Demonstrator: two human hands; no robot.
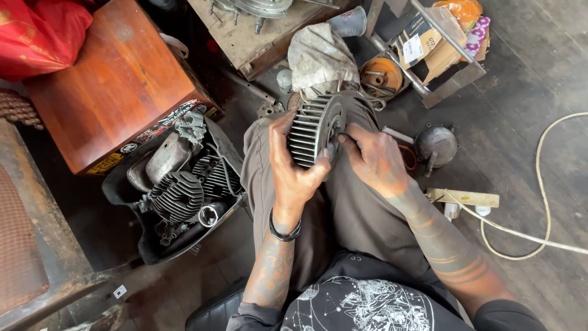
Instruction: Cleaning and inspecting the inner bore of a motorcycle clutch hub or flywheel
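Observation:
A round grey metal fan wheel (313, 127) with many thin blades rests on edge above my lap. My left hand (293, 167) grips its bladed rim from the left, thumb curled under the lower edge. My right hand (372, 160) holds the flat face on the right side, fingertips pressed near the hub. Both hands are smeared with dark grease. My grey trousers (349, 214) lie under the wheel.
A black tray (122, 196) at my left holds a finned engine cylinder (177, 195) and other parts. A wooden box (116, 79) stands beyond it. A round metal cover (436, 146), a power strip (463, 197) with a white cable (539, 184), an orange bowl (381, 75) and a dirty rag (318, 55) lie nearby.

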